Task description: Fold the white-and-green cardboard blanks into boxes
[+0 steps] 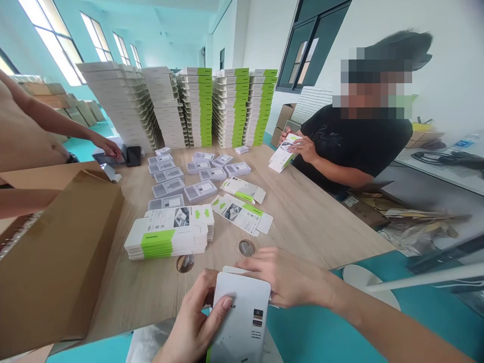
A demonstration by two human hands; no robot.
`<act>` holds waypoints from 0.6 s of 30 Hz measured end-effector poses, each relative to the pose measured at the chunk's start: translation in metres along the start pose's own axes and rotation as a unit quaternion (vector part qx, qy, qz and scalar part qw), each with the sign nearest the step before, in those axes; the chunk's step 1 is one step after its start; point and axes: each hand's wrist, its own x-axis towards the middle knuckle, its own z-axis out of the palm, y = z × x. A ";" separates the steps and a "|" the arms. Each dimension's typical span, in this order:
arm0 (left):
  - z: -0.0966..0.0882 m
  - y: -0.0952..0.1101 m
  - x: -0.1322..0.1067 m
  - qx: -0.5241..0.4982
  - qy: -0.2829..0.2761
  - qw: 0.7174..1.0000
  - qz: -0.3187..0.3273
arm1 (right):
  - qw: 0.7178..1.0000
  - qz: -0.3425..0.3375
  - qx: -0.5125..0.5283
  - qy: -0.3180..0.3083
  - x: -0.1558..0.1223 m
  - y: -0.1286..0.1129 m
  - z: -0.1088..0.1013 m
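A white cardboard packaging box (244, 302) with a strip of green along its edge is held close to me, just past the near edge of the table. My left hand (196, 315) is closed round its left side, the thumb pressed on the white face. At its far end, my right hand (280, 275) bends its fingers over the raised end flap. Those fingertips are partly hidden behind the box. Beyond my hands lies a stack of flattened white and green boxes (162, 247). Two more flattened boxes, one nearer (242, 214) and one farther (244, 189), lie to its right.
Several white plastic trays (200, 190) lie mid-table, and tall stacks of packed boxes (198, 108) line the far edge. An open brown carton (71, 257) stands at left beside a person (30, 116). Another person (340, 141) at right holds a box.
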 end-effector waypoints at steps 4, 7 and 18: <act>0.006 0.004 0.005 0.005 0.007 1.000 0.014 | 0.960 0.059 0.259 -0.085 -0.004 0.009 -0.033; 0.008 0.007 0.006 0.003 0.031 0.999 0.021 | 0.896 0.089 0.411 -0.144 -0.003 0.025 -0.048; 0.007 0.005 0.003 0.025 0.040 0.998 0.033 | 0.938 0.166 0.248 -0.176 0.038 0.011 -0.019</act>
